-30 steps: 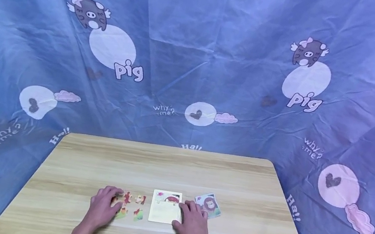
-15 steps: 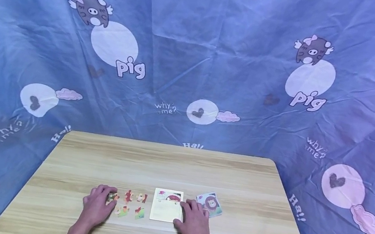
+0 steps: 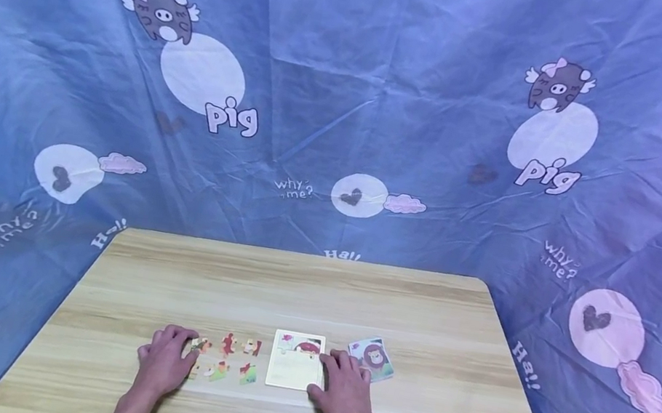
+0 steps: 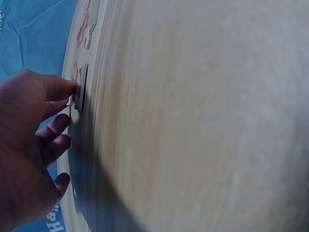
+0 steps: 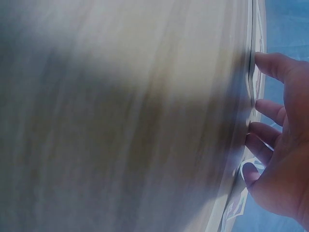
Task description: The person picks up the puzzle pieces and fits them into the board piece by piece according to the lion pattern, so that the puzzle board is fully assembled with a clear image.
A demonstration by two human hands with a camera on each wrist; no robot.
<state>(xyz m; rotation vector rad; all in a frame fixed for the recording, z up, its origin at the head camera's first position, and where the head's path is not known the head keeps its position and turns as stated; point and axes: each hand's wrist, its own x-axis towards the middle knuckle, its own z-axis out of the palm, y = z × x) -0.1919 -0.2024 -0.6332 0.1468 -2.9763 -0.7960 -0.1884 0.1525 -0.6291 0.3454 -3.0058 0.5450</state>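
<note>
Currently; left grip (image 3: 163, 358) at puzzle piece (image 3: 203, 346), hold unclear; right grip (image 3: 346, 394) wide beside board (image 3: 291, 374)

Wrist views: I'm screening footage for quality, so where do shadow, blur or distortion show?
Left wrist: dark shadow beside the left hand, edge of the tabletop bowed; right wrist: wood grain blurred, broad soft shadow near the right hand.

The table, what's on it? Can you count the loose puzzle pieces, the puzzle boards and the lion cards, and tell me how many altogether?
Loose puzzle pieces: 6, one of them partly hidden by the left hand
Puzzle board: 1
Lion card: 1 showing
Total: 8
</note>
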